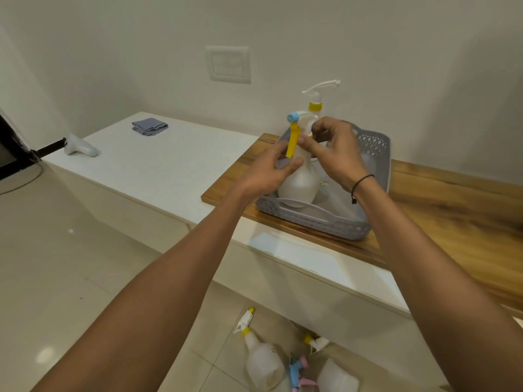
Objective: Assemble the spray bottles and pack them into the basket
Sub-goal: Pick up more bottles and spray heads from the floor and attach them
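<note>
Now bottle (300, 179) btwn both hands (266, 174).

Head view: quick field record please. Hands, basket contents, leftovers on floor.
left hand: holds white bottle at shoulder
right hand: pinches at its neck
sprayer head: blue nozzle, yellow trigger, on that bottle
basket: grey, on wooden board; held bottle stands inside, yellow-collared bottle behind
floor: spray bottles, loose sprayer heads

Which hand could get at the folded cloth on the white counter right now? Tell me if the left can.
Probably not at once: the left hand is busy at the spray bottle in the basket. The folded cloth lies unobstructed, far to the left, so a long reach.
</note>
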